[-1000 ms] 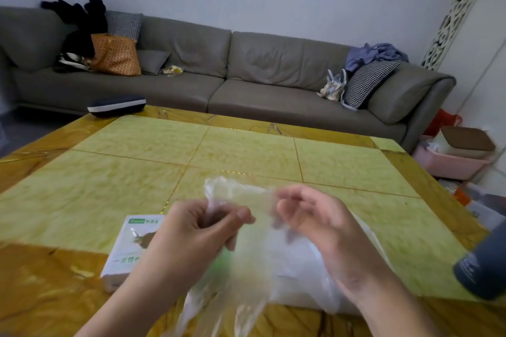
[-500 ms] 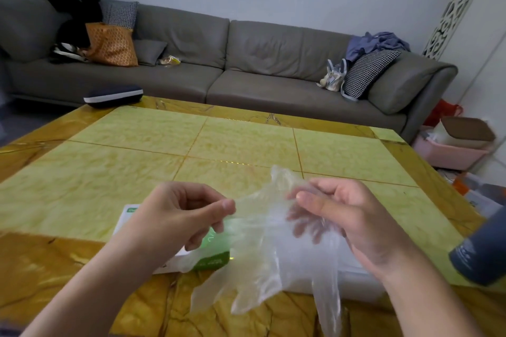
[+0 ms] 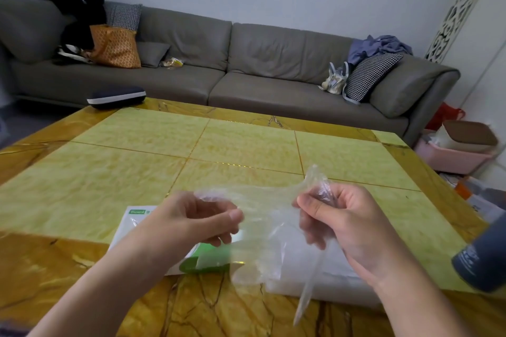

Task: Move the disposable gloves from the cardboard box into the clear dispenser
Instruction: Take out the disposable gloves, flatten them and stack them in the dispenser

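Observation:
A thin clear disposable glove (image 3: 262,230) is stretched between my hands above the table's near edge, its fingers dangling down. My left hand (image 3: 191,219) pinches its left end between thumb and fingers. My right hand (image 3: 347,221) pinches the bunched right end. Under my left hand lies the white and green cardboard box (image 3: 131,224), flat on the table. A whitish, clear dispenser (image 3: 336,279) sits below my right hand, mostly hidden by the glove and my wrist.
The yellow stone table (image 3: 246,145) stretches ahead. A dark flat case (image 3: 116,97) lies at its far left corner. A dark grey cylinder (image 3: 482,257) stands at the right edge. A grey sofa (image 3: 246,63) is behind; a pink bin (image 3: 454,156) sits on the floor to the right.
My hands have drawn apart, pulling the glove from a crumpled bunch into a wide flat sheet. The view has shifted slightly.

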Motion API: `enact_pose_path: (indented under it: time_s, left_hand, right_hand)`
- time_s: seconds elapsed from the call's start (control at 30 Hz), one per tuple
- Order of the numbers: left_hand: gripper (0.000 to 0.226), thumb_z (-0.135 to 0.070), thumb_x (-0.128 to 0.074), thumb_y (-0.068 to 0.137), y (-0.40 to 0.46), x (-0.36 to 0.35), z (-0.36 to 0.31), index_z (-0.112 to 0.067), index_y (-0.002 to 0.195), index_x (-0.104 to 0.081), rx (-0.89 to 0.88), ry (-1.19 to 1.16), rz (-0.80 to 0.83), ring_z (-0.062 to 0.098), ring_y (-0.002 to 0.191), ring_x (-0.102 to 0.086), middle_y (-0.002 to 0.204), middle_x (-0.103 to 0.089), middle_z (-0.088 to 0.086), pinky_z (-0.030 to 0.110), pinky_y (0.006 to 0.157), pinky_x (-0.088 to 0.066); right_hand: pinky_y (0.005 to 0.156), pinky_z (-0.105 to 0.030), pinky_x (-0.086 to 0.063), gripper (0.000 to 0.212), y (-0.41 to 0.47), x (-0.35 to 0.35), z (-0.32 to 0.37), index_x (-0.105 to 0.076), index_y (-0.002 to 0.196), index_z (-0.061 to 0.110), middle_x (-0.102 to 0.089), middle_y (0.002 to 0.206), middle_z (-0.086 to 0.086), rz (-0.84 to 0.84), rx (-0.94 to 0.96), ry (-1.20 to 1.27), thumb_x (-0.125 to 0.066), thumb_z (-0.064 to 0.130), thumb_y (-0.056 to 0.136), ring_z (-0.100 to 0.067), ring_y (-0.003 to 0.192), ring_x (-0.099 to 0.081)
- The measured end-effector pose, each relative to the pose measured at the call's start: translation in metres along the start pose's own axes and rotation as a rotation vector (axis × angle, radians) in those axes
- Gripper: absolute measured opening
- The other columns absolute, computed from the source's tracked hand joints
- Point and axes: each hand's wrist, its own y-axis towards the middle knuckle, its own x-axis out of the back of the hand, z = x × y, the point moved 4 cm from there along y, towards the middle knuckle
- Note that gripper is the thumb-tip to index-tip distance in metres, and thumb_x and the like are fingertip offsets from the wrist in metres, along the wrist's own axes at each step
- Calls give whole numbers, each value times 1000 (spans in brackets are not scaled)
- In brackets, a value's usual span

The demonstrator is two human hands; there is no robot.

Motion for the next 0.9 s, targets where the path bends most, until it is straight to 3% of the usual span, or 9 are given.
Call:
enact_pose_path:
  time_s: [0.17, 0.27, 0.4, 0.47, 0.57, 0.63, 0.7, 0.8, 0.9]
  left_hand:
    - [33, -37, -81, 79, 3, 11, 3, -4, 80, -74, -47, -75, 20, 23, 71, -61, 77, -65, 14, 32, 72, -53]
    - [44, -45, -81, 78, 4, 17, 5, -4, 77, -66, -83, -192, 4, 23, 71, -54, 76, -57, 12, 35, 73, -48]
    - [35, -38, -75, 91, 9, 19, 5, -11, 71, -66, -123, -496, -117, 22, 69, -55, 73, -54, 9, 35, 76, -46]
    - [40, -53, -69, 87, 12, 15, 4, -14, 80, -70, -115, -619, -85, 22, 78, -64, 81, -62, 6, 34, 83, -49]
    - [71, -88, -54, 76, 2, 3, 0, -30, 110, -77, -72, -117, 46, -2, 108, -68, 109, -76, -19, 21, 95, -46]
    - [41, -62, -73, 83, -2, -5, 1, -29, 106, -80, -32, 39, 78, 1, 110, -69, 113, -77, -14, 31, 103, -48]
    - [23, -31, -83, 85, 0, -2, 3, -10, 91, -78, -43, -32, -9, 18, 99, -75, 98, -79, 7, 41, 101, -55]
    - [38, -35, -89, 76, 6, 7, 9, -2, 80, -72, -85, -288, -80, 27, 88, -71, 89, -73, 18, 32, 85, -61]
    - [44, -39, -89, 73, 11, 10, 11, -1, 80, -68, -108, -542, -117, 34, 101, -71, 97, -69, 21, 36, 94, -57]
  right_hand:
    - [45, -34, -41, 17, -1, 5, 0, -77, 81, 0, -67, 68, -23, -37, 13, -4, -78, 18, 81, -30, 51, -59]
    - [44, -32, -39, 14, 0, 9, 0, -75, 79, -2, -64, 65, -21, -85, 6, 31, -75, 9, 87, -29, 49, -57]
    - [45, -32, -37, 14, 1, 11, -1, -71, 84, -6, -62, 62, -17, -143, 7, 63, -70, 4, 94, -27, 46, -54]
    - [46, -33, -35, 15, 1, 10, -1, -70, 84, -6, -61, 62, -16, -165, 12, 80, -69, 4, 95, -27, 45, -52]
    - [48, -34, -35, 16, 1, 6, -3, -70, 81, -4, -61, 62, -17, -167, 13, 90, -68, 3, 96, -27, 46, -51]
    - [47, -33, -35, 17, 1, 5, -4, -69, 80, -3, -61, 62, -16, -161, 10, 91, -68, 3, 96, -26, 45, -51]
    - [45, -32, -36, 18, 1, 6, -4, -69, 79, -3, -61, 62, -18, -171, 7, 91, -68, 3, 96, -26, 45, -50]
    - [41, -30, -39, 18, 0, 12, -2, -69, 80, -4, -62, 63, -18, -204, 11, 98, -69, 5, 96, -25, 45, -51]
    - [40, -28, -40, 16, 1, 15, -3, -71, 84, -4, -62, 64, -17, -244, 5, 154, -69, 6, 96, -23, 44, -50]
